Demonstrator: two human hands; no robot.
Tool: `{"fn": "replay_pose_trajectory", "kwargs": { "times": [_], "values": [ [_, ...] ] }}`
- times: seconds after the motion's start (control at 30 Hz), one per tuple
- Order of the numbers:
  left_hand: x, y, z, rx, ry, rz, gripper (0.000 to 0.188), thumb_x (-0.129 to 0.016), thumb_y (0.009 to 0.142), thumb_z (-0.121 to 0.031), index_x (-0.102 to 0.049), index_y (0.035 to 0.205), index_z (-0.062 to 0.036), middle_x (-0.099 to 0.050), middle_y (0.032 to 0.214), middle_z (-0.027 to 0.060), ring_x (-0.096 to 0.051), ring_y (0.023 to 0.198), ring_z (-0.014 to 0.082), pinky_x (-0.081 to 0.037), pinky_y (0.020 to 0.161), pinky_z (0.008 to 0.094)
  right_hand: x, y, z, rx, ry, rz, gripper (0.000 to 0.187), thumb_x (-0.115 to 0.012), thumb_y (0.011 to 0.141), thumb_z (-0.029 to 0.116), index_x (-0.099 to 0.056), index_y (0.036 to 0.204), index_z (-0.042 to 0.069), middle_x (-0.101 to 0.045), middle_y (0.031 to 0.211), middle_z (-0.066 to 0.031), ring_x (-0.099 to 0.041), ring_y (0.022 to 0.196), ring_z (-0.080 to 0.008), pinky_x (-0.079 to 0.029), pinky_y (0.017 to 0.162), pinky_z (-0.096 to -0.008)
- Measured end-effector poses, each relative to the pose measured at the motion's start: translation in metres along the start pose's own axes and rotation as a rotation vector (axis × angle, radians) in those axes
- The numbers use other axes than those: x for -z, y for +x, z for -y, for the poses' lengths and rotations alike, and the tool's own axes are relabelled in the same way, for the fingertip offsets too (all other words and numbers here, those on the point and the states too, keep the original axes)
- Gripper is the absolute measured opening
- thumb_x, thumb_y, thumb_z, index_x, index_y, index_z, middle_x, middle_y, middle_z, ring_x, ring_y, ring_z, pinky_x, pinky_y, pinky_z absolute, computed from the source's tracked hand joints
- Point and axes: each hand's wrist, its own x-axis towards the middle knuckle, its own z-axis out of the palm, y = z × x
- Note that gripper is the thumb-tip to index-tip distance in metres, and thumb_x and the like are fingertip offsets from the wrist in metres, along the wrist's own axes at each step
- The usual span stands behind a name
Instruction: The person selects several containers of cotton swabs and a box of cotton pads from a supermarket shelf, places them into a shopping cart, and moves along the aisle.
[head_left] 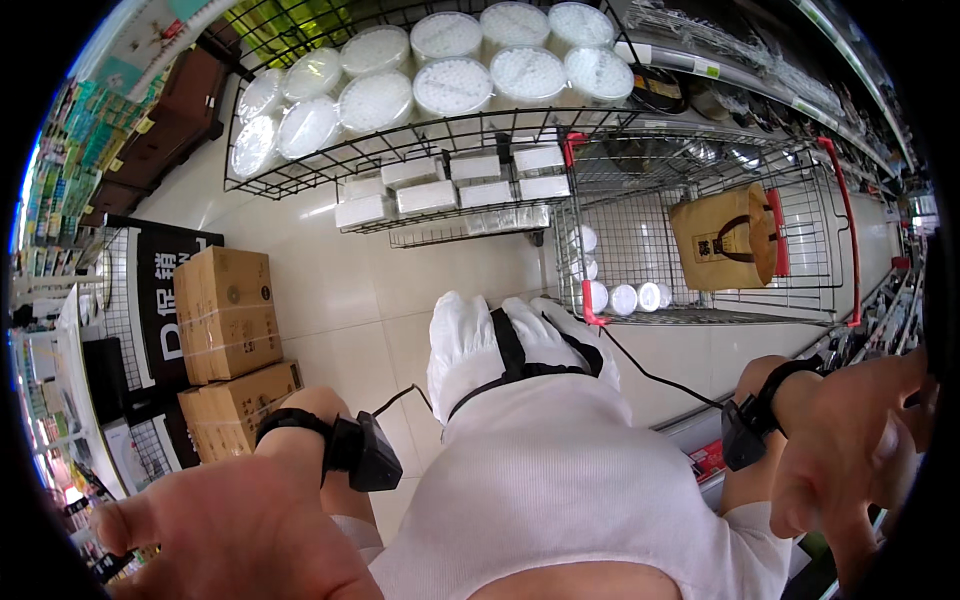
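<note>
Left hand, right hand: grips apart. Boxy cardboard cartons beyond left; gridded wire cart beyond right.

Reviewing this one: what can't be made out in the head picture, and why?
All in the head view:
Left hand: partly cut off by the lower edge.
Right hand: partly lost in the dark rim.
Paper bag: contents hidden by its sides.
Cardboard boxes: contents hidden by their walls.
Left-hand shelf goods: too small.
</note>
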Motion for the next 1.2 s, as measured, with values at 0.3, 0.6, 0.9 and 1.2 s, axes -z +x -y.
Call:
{"fn": "replay_pose_trajectory", "kwargs": {
  "times": [0.3,0.6,0.9,1.2],
  "values": [
    [-0.016,-0.028,0.004,0.243,0.015,-0.042,0.031,-0.052,0.074,-0.043,-0.054,0.097,-0.0219,-0.049,0.097,0.0019,-0.046,0.087,0.0247,-0.037,0.069,0.0422,-0.008,-0.005,-0.011,-0.143,0.179,-0.056,0.030,-0.052,0.076,0.028,-0.051,0.097,0.006,-0.055,0.093,-0.0132,-0.052,0.086,-0.0334,-0.038,0.079,-0.0534],
    [-0.131,-0.197,0.057,0.797,-0.136,0.584,0.026,-0.060,0.065,-0.001,-0.059,0.091,-0.0036,-0.059,0.090,0.0118,-0.055,0.083,0.0293,-0.044,0.073,0.0349,-0.220,-0.020,-0.036,-0.791,0.831,0.093,0.024,-0.055,0.073,0.013,-0.057,0.095,0.003,-0.060,0.087,-0.0138,-0.058,0.078,-0.0295,-0.046,0.071,-0.0360],
    [-0.183,-0.309,0.061,0.878,0.057,0.804,0.056,-0.061,0.063,-0.004,-0.045,0.117,-0.0085,-0.046,0.116,0.0127,-0.045,0.104,0.0321,-0.038,0.085,0.0422,-0.328,-0.058,0.016,-0.954,0.989,0.305,0.035,-0.054,0.075,0.019,-0.053,0.107,0.005,-0.058,0.097,-0.0152,-0.057,0.083,-0.0291,-0.046,0.074,-0.0356],
    [-0.196,-0.308,0.071,0.897,-0.010,0.894,0.052,-0.063,0.060,-0.004,-0.052,0.111,-0.0080,-0.044,0.102,0.0118,-0.047,0.096,0.0299,-0.037,0.082,0.0401,-0.296,-0.078,0.032,-1.241,0.989,0.174,0.034,-0.057,0.075,0.014,-0.054,0.107,0.002,-0.059,0.097,-0.0128,-0.057,0.075,-0.0220,-0.047,0.068,-0.0312]
  ]
}}
